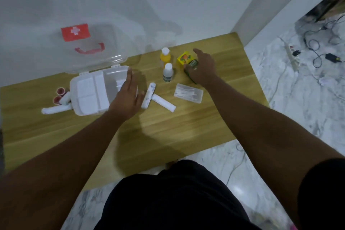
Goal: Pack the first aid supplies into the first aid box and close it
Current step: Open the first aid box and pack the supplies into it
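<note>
The clear first aid box (87,91) stands open on the wooden table (168,132), its lid (87,46) with a red cross label and red handle tilted back against the wall. My left hand (127,97) hovers flat at the box's right edge, fingers apart, holding nothing. My right hand (201,69) is closed around a dark small packet (193,63) beside a yellow box (183,58). A yellow bottle (165,56), a white bottle (167,73), two bandage rolls (148,95) (164,102) and a clear case of cotton swabs (188,93) lie between the hands.
Left of the box lie more white rolls (54,109) and two small red-rimmed tape rolls (59,94). The table's right edge drops to a marble floor with a power strip and cables (317,52). A white wall stands behind the table.
</note>
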